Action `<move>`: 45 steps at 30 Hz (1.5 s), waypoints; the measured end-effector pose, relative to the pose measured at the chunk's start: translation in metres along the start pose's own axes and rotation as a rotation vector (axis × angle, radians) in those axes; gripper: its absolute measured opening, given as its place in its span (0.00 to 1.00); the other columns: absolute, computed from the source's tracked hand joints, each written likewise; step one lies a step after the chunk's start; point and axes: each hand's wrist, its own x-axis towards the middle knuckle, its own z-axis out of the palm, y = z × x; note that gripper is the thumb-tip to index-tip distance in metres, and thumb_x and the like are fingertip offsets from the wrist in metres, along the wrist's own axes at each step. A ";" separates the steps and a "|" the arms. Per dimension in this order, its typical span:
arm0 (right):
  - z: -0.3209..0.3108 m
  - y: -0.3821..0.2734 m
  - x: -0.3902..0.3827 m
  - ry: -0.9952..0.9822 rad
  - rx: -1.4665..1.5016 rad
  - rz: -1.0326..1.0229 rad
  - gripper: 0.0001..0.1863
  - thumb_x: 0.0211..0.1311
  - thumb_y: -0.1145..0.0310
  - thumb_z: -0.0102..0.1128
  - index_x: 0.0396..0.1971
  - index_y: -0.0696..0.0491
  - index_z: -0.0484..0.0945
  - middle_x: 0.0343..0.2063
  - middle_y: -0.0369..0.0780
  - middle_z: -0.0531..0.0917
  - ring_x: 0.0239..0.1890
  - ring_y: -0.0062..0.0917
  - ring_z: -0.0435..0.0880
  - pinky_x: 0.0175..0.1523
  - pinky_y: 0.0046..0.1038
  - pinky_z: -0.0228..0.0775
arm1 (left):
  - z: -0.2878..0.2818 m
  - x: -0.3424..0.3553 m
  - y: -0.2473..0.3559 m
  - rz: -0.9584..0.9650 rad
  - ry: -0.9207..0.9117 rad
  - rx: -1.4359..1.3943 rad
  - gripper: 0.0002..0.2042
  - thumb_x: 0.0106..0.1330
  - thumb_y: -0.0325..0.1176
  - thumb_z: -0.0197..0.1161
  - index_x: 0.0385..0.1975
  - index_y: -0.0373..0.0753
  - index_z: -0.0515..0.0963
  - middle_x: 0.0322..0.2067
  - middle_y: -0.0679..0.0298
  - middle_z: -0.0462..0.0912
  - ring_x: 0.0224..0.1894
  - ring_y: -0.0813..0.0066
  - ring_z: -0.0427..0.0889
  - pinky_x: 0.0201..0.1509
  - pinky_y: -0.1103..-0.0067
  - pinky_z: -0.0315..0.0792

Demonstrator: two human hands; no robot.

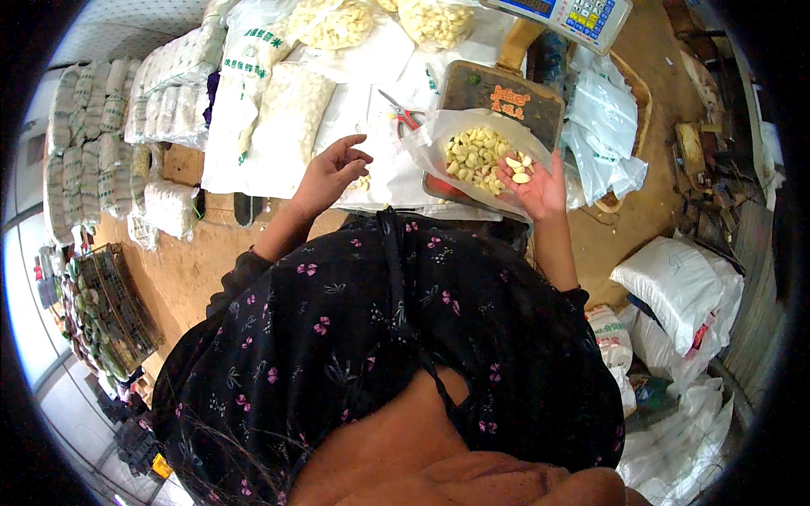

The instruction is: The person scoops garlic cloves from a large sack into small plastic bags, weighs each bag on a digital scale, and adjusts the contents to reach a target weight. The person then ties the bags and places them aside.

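My right hand is turned palm up at the right edge of an open clear plastic bag, with a few peeled garlic cloves resting on its fingers. More peeled garlic cloves fill the bag, which lies on the dark platform of a weighing scale. My left hand hovers over the near edge of the white-covered table, its fingers apart and nothing in them. Between the left hand and the bag, scissors with red handles lie on the table.
Filled bags of garlic stand at the table's back, beside a long packed bag. The scale's keypad display rises at the back right. Pale blue plastic bags drape over a basket at right. Stacked packages stand left; white sacks lie right.
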 end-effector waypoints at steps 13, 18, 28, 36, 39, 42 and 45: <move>-0.015 0.009 -0.007 -0.464 0.289 0.138 0.32 0.61 0.42 0.37 0.53 0.56 0.63 0.54 0.50 0.66 0.57 0.51 0.63 0.56 0.57 0.56 | -0.002 -0.013 -0.006 -0.068 -0.012 0.002 0.19 0.62 0.29 0.54 0.52 0.33 0.65 0.36 0.62 0.78 0.36 0.80 0.75 0.42 0.83 0.69; 0.015 0.014 -0.014 -0.551 0.244 0.088 0.34 0.61 0.40 0.34 0.55 0.53 0.61 0.57 0.51 0.63 0.60 0.51 0.58 0.58 0.58 0.52 | -0.003 -0.012 -0.013 -0.049 -0.047 -0.028 0.19 0.62 0.29 0.54 0.52 0.33 0.65 0.36 0.62 0.78 0.36 0.80 0.75 0.43 0.83 0.69; -0.003 0.009 -0.004 -0.251 -0.213 -0.005 0.27 0.58 0.76 0.43 0.59 0.53 0.53 0.56 0.50 0.59 0.58 0.50 0.60 0.59 0.51 0.56 | -0.003 -0.015 -0.016 -0.090 -0.042 -0.030 0.19 0.61 0.28 0.54 0.52 0.32 0.65 0.35 0.62 0.78 0.36 0.80 0.74 0.43 0.83 0.69; 0.011 0.004 -0.007 0.229 -0.595 -0.089 0.23 0.61 0.73 0.47 0.57 0.54 0.56 0.47 0.46 0.69 0.46 0.40 0.75 0.44 0.36 0.75 | -0.006 -0.018 -0.023 -0.074 -0.035 -0.040 0.18 0.61 0.28 0.54 0.51 0.32 0.65 0.35 0.63 0.78 0.35 0.80 0.74 0.43 0.84 0.68; -0.011 -0.001 -0.003 0.249 -0.520 -0.086 0.15 0.61 0.73 0.48 0.48 0.55 0.65 0.41 0.41 0.73 0.43 0.30 0.76 0.42 0.32 0.75 | -0.007 -0.019 -0.026 -0.075 -0.018 -0.026 0.18 0.61 0.28 0.53 0.51 0.32 0.66 0.35 0.63 0.78 0.36 0.81 0.73 0.42 0.84 0.68; -0.020 -0.004 -0.006 0.116 -0.403 -0.145 0.10 0.60 0.73 0.47 0.42 0.56 0.68 0.38 0.40 0.74 0.40 0.27 0.76 0.44 0.30 0.73 | -0.007 -0.020 -0.026 -0.087 0.013 -0.044 0.18 0.62 0.28 0.53 0.51 0.32 0.65 0.35 0.63 0.78 0.36 0.81 0.73 0.42 0.84 0.68; -0.013 -0.007 -0.011 0.090 -0.401 -0.149 0.11 0.58 0.74 0.47 0.42 0.57 0.68 0.37 0.39 0.74 0.39 0.27 0.76 0.47 0.30 0.72 | -0.006 -0.021 -0.028 -0.091 0.007 -0.046 0.18 0.62 0.28 0.53 0.51 0.32 0.66 0.35 0.63 0.77 0.36 0.81 0.73 0.42 0.84 0.68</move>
